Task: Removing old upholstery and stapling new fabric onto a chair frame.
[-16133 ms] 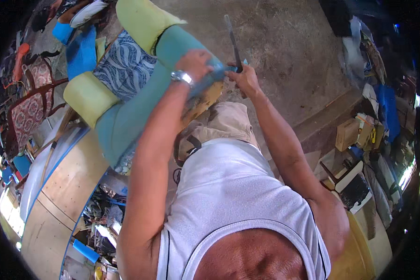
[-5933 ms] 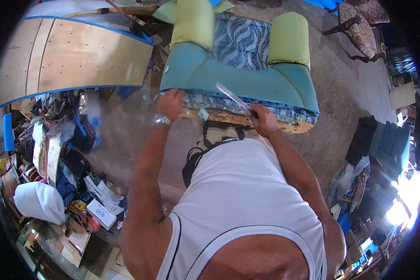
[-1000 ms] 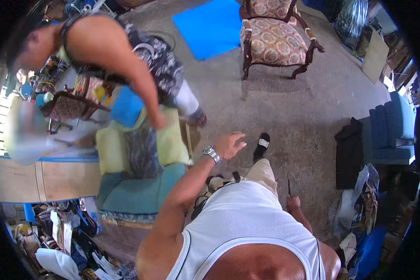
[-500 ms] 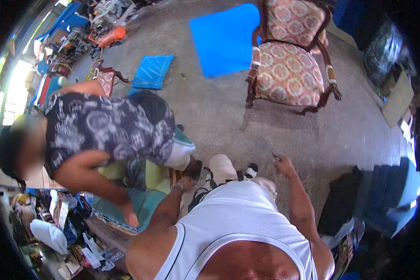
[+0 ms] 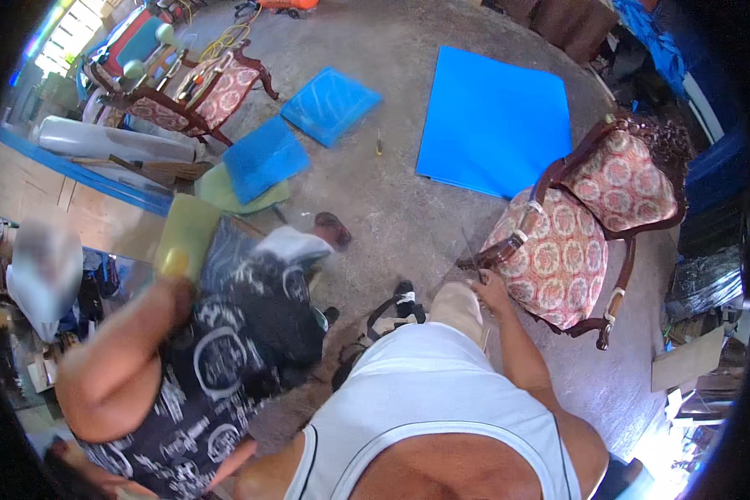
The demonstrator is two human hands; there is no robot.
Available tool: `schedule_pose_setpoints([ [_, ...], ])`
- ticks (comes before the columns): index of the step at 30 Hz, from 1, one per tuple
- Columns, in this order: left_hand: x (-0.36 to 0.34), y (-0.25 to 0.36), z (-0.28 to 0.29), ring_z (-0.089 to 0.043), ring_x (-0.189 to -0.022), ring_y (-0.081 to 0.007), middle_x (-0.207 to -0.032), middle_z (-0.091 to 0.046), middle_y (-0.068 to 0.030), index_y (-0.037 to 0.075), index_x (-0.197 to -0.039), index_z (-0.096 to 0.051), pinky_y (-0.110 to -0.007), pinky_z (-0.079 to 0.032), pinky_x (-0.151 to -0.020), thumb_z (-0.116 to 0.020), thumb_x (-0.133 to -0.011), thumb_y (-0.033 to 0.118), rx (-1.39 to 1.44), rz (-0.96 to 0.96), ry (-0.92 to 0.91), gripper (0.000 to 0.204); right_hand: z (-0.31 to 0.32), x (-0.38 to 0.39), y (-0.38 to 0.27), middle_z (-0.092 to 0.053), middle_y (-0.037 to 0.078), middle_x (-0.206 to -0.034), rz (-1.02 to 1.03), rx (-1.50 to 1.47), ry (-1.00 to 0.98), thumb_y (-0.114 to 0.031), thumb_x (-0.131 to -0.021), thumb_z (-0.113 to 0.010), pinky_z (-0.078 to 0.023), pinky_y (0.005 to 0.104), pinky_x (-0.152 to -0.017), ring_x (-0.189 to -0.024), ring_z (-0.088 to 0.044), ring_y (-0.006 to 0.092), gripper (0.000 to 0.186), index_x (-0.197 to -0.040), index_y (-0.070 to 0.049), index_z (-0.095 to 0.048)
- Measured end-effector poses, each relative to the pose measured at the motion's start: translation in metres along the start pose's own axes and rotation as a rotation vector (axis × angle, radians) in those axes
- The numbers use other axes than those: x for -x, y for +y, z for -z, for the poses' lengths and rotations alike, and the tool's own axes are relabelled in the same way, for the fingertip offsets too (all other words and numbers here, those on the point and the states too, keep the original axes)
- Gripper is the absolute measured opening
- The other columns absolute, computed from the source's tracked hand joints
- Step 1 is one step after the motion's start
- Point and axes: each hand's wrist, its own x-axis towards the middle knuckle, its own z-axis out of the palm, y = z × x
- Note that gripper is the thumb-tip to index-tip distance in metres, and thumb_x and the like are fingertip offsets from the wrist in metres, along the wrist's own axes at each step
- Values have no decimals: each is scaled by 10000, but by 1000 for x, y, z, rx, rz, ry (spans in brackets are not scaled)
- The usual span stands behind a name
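My right hand (image 5: 493, 293) is closed around a thin, long-shafted tool (image 5: 472, 257) with a dark handle. Its exact kind is too blurred to tell. In the picture, the shaft overlaps the front of a carved wooden armchair (image 5: 550, 258) with red and cream patterned upholstery; I cannot tell whether they touch. Of my left arm only the upper part (image 5: 271, 467) shows at the lower edge, and the hand is out of sight. Close on my left a person in a dark patterned top (image 5: 217, 358) bends over, one hand (image 5: 173, 292) at a yellow-green pad (image 5: 185, 237).
A large blue sheet (image 5: 496, 117) lies on the floor ahead, near the armchair. Smaller blue pieces (image 5: 265, 158) are at the left, with a small screwdriver-like tool (image 5: 379, 145) beyond. Another patterned chair (image 5: 221, 92) stands far left, beside a clear plastic roll (image 5: 112, 139).
My view has turned, and the armchair now appears close by my right hand. My left hand has left the picture. The other person has bent nearer and reached to the yellow-green pad.
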Motion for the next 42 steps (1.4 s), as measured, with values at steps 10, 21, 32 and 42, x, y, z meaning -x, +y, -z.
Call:
schedule_pose_setpoints([
  [10,-108,10,193,-707,-955,-377,-1059,-747,-163,127,-1117,-734,-490,-561,-830,-589,-930,333,123,179,-20,313,87,-265,-147,-680,113,-904,-84,-271,-179,-137,-938,-645,-551,335,-498,-658,-679,205,543,-1454,-33,-512],
  [21,-207,37,355,-717,-980,-353,-1067,-753,-141,144,-1147,-740,-481,-560,-846,-601,-913,305,498,468,175,317,123,-497,-472,-541,14,-735,155,-199,-293,-390,-953,-727,-412,287,-414,-522,-510,123,351,-1088,-81,-629],
  [32,-378,-97,546,-726,-1005,-328,-1076,-759,-119,160,-1178,-746,-472,-560,-861,-612,-896,277,626,398,23,334,125,-687,-663,-479,1,-625,-10,-190,-65,-690,-998,-487,-354,314,-363,-429,-448,135,607,-1053,-102,-627],
  [42,-562,-250,1027,-625,-1214,-406,-1274,-681,-238,1,-1223,-698,-488,-489,-1014,-569,-984,514,632,527,573,581,235,-788,-407,-569,104,-608,-506,-76,121,-635,-996,-507,-430,462,-386,-432,-553,274,591,-787,-96,-628],
])
